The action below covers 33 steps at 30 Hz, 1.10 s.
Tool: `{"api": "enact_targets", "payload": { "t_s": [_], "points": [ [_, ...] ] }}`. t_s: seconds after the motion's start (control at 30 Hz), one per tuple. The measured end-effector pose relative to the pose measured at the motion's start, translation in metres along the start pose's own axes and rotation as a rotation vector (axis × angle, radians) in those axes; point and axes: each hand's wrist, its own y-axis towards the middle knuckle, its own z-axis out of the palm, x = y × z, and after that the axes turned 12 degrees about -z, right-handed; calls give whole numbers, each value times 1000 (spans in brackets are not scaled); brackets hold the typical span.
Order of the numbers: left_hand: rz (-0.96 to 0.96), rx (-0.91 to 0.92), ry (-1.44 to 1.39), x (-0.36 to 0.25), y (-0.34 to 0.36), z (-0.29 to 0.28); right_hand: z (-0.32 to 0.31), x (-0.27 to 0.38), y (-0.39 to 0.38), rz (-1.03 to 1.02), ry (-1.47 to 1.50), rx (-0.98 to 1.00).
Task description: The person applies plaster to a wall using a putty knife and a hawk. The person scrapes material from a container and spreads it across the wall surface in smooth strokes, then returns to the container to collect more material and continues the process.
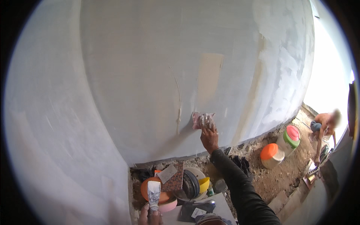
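Observation:
My right hand (209, 135), in a long dark sleeve, grips a pinkish, putty-smeared flat pad (195, 120) against the grey wall (142, 75), its fingertips white with paste. Just left of it a thin raised streak of pale putty (179, 108) runs down the wall, and above it is a beige rectangular patch (210, 75). My left hand (150, 217), low in the picture, holds a putty knife (154, 193) upright, its blade coated in white paste.
Bowls and tubs (203, 183), a board (178, 170) and dark items crowd the floor below me. Two lidded buckets (272, 159) stand on rubble by the wall. At right a bare-chested person (318, 125) crouches, reaching toward tools (311, 174). A side wall (56, 131) is at left.

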Motion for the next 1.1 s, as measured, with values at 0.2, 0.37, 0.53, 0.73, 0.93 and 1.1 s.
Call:
{"api": "enact_targets", "payload": {
  "t_s": [0.2, 0.37, 0.53, 0.73, 0.93, 1.1],
  "points": [
    [-72, 10, -58, -10, -11, -1, -34, 9, -40, 378, 312, 87],
    [-20, -31, -87, -1, -16, -2, -87, -56, 32, 848, 411, -393],
    [-48, -15, -76, 3, -13, -4, -122, -107, 141, 663, 194, -632],
    [-19, 5, -108, -10, -7, 6, -153, -105, 235, 645, 104, -591],
    [134, -155, 147, 0, 2, 0, -194, -37, 385, 361, 160, -701],
    [186, -98, 33, 18, 17, 13, -177, 59, 446, -198, -107, -448]
  ]
}}
